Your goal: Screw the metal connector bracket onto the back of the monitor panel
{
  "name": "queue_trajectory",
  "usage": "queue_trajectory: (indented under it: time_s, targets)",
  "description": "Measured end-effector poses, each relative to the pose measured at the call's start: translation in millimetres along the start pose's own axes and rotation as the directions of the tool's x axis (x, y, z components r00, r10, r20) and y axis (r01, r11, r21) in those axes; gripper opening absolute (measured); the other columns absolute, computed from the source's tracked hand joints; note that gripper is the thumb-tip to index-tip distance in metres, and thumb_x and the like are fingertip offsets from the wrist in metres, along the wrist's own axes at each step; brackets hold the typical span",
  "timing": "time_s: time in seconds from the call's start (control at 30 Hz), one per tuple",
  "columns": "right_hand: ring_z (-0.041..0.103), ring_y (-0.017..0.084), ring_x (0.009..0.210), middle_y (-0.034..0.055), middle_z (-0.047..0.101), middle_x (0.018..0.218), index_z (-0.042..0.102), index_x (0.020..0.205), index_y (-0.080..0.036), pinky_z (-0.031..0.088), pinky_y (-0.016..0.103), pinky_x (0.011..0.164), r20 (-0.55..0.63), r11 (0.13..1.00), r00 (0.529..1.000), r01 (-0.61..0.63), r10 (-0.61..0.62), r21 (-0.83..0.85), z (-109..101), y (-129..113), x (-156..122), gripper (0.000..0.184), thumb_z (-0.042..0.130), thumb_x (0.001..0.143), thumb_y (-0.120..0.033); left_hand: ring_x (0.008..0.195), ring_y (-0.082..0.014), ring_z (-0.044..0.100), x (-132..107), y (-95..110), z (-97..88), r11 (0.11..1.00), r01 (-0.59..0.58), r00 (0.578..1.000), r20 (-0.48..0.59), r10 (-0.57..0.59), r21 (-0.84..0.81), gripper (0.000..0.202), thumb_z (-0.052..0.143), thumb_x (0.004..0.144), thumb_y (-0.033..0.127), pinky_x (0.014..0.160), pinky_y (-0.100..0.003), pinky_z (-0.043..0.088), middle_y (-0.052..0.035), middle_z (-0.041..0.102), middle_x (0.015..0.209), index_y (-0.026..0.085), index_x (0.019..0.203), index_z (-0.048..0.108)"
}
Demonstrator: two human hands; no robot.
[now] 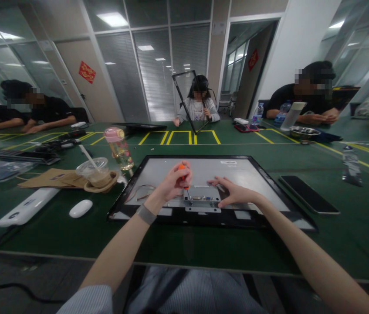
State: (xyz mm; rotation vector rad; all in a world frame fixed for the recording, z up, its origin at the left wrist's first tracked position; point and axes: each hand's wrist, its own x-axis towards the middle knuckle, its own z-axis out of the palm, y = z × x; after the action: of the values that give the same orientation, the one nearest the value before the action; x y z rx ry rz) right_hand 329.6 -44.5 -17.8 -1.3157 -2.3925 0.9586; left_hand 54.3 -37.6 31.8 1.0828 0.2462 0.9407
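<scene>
My left hand point(176, 181) is closed around an orange-handled screwdriver point(182, 167), whose shaft points down at the left end of a metal bracket box with connector ports point(203, 195). Whether the tip sits in a screw is too small to tell. The box is on the back of a flat display panel point(200, 174) with a black frame, lying on the green table. At the box's right end is my right hand point(233, 192), fingers spread, with the thumb by its lower right corner. Thin cables point(145, 188) run across the panel to the left of the box.
On the left are a white mouse-shaped case point(81, 208), a white power strip point(29, 207), a lidded plastic cup point(93, 170) and a pink-capped bottle point(119, 148). A black phone point(308, 193) lies to the right. Across the table, a person holds a thin black frame point(181, 98).
</scene>
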Motion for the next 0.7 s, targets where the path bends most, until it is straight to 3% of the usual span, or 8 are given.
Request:
queue_trajectory:
  time_s: [0.1, 0.2, 0.33, 0.7]
  targets:
    - [0.008, 0.032, 0.154, 0.0087, 0.04, 0.159, 0.051, 0.13, -0.024, -0.003, 0.05, 0.126, -0.001, 1.0, 1.0, -0.01, 0.01, 0.002, -0.5, -2.4, -0.8, 0.081, 0.076, 0.067, -0.069, 0.046, -0.0051, 0.035, 0.2, 3.7, -0.9, 1.0, 0.005, 1.0, 0.031, -0.004, -0.031, 0.023, 0.071, 0.084, 0.035, 0.048, -0.018, 0.029, 0.0069, 0.039, 0.054, 0.014, 0.085, 0.064]
    - [0.007, 0.031, 0.154, 0.0081, 0.04, 0.159, 0.051, 0.129, -0.025, -0.003, 0.051, 0.126, -0.001, 1.0, 1.0, -0.003, 0.003, 0.001, -0.7, -3.4, -1.2, 0.079, 0.075, 0.068, -0.068, 0.051, -0.0083, 0.041, -1.4, 6.9, 1.0, 0.996, 0.073, 0.996, 0.053, -0.071, -0.051, 0.038, 0.06, 0.089, 0.048, 0.054, -0.021, 0.036, 0.0029, 0.041, 0.058, 0.011, 0.084, 0.068]
    - [0.008, 0.032, 0.154, 0.0079, 0.041, 0.159, 0.053, 0.128, -0.026, -0.002, 0.053, 0.125, 0.006, 1.0, 1.0, 0.002, -0.002, -0.008, -0.9, -2.5, -0.6, 0.078, 0.075, 0.067, -0.069, 0.053, -0.0083, 0.042, -2.6, 4.4, 3.0, 0.992, 0.108, 0.994, 0.031, -0.106, -0.069, 0.029, 0.062, 0.091, 0.039, 0.056, -0.021, 0.037, 0.0019, 0.042, 0.061, 0.013, 0.079, 0.067]
    - [0.013, 0.032, 0.154, 0.0106, 0.043, 0.157, 0.052, 0.129, -0.023, -0.002, 0.05, 0.126, -0.009, 1.0, 1.0, 0.012, -0.012, -0.014, -0.5, -1.9, -0.7, 0.083, 0.075, 0.066, -0.072, 0.069, -0.0158, 0.065, -0.7, 1.9, 3.6, 1.0, 0.008, 0.996, -0.092, -0.009, -0.01, 0.023, 0.071, 0.083, 0.035, 0.067, -0.03, 0.052, -0.0067, 0.069, 0.092, 0.015, 0.08, 0.059]
